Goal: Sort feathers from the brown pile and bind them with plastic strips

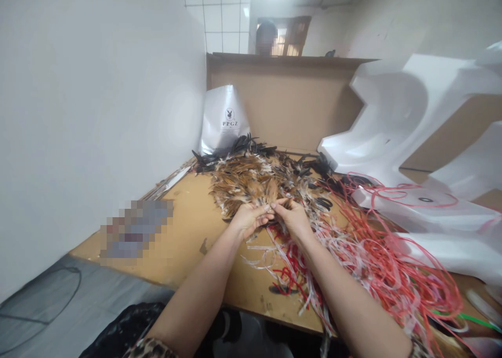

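Observation:
A heap of brown and ginger feathers (251, 182) lies on the wooden table (188, 232), with black feathers (239, 146) along its far edge. My left hand (249, 217) and my right hand (292, 216) meet at the near edge of the heap, fingertips pinched together on a small bunch of brown feathers. A tangle of red and white strings (376, 258) spreads under and to the right of my right forearm.
A white bag printed PPGZ (225, 118) leans on a cardboard wall (290, 101) at the back. White moulded foam pieces (396, 117) fill the right side. A blurred flat object (135, 227) lies at the table's left. A person stands behind the cardboard.

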Available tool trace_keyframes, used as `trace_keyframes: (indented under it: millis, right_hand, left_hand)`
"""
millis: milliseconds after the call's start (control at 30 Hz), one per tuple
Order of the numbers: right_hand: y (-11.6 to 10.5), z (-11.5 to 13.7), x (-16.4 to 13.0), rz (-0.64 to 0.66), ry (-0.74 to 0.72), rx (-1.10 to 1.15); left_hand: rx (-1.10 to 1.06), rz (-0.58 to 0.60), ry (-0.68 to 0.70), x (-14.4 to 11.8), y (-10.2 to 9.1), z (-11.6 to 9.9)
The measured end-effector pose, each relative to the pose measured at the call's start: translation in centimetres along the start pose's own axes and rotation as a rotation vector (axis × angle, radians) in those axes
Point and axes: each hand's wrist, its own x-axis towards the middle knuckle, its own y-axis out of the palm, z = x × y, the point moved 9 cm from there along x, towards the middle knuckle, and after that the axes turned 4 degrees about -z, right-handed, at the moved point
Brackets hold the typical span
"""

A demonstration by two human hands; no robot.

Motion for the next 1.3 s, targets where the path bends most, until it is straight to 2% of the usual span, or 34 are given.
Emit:
trace_keyframes:
  millis: [100,233,500,600,800,1033,1133,1300]
  right_hand:
    - [0.0,0.2,0.1,0.040,0.000,-0.048]
    - [0.5,0.1,0.1,0.129,0.090,-0.003]
    - [-0.3,0.7,0.5,0.051,0.145,0.193]
    - [-0.3,1.1,0.5,0.075,0.103,0.124]
    - [0.1,2.3,0.1,0.148,-0.071,-0.155]
    - [0.5,3.1,-0.3,0.119,-0.225,-0.339]
    - [0.8,2.8,-0.4,0.167,-0.152,-0.226]
    - [0.1,2.7,0.2,0.161,0.051,0.371]
  left_hand:
    - [0.010,0.019,-0.006,0.0,0.0,0.1]
    - [0.020,0.033,0.003,0.0,0.0,0.0]
    - [-0.057,0.018,-0.003,0.1,-0.3,-0.5]
    - [-0.069,0.014,0.005,0.2,-0.5,-0.7]
    - [0.028,0.026,0.007,0.1,-0.5,-0.6]
    - [0.166,-0.020,0.068,-0.1,-0.4,-0.8]
    - [0.208,-0.060,0.083,-0.1,-0.6,-1.0]
    - [0.175,-0.001,0.039,-0.3,0.0,-0.5]
